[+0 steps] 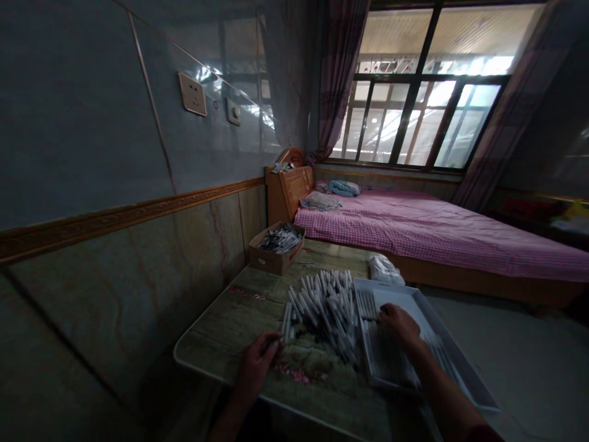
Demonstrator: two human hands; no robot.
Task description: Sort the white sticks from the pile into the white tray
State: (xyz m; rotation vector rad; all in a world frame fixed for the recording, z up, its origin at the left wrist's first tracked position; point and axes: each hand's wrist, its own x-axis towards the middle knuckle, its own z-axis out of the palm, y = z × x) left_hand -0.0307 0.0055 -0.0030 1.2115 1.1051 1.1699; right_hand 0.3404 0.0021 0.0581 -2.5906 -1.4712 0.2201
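A loose pile of slim white pens, some with dark ends, lies on the table. My left hand rests by the pile's near left edge, fingers curled and pinched together; whatever they may hold is hidden. To the right of the pile, a shallow white tray holds rows of similar pens laid side by side. Over the tray's left part is my right hand, its fingers closed near the end of a row. Something dark shows at those fingertips, too dim to name.
A cardboard box full of more pens stands at the table's far left corner, near the wall. Behind the tray sits a white plastic bag. The patterned table borders a bed with a pink checked cover.
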